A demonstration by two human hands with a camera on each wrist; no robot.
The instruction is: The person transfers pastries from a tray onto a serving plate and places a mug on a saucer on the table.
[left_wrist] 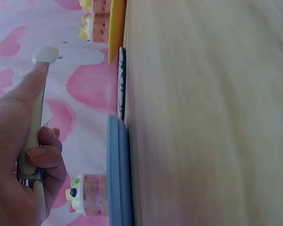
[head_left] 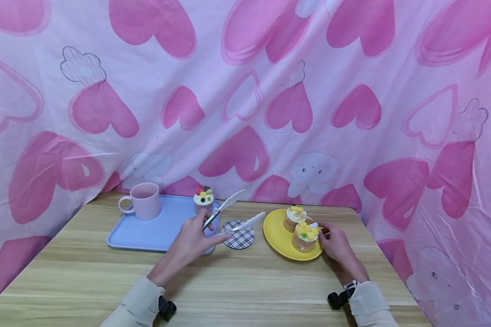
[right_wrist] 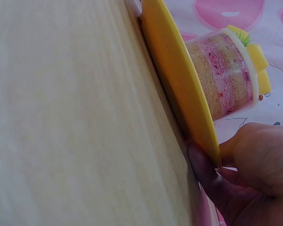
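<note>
My left hand (head_left: 188, 240) holds a pair of tongs (head_left: 230, 200) with pale tips. Their two arms are spread apart and reach over the coaster toward the plate. In the left wrist view, fingers curl round the tongs (left_wrist: 37, 117) near their hinged end. At the right, my right hand (head_left: 337, 245) pinches the rim of a yellow plate (head_left: 275, 234); the right wrist view shows a digit below the rim (right_wrist: 179, 80) and others above it. On the plate stand two dessert cups, a front one (head_left: 304, 243) topped with yellow fruit pieces and one behind (head_left: 291, 223).
A blue tray (head_left: 141, 238) at the left bears a pink mug (head_left: 147, 204) and a fruit-topped dessert cup (head_left: 203, 200). A round checked coaster (head_left: 244, 240) lies between tray and plate. A pink heart-patterned cloth (head_left: 233, 150) hangs behind the wooden table (head_left: 245, 290).
</note>
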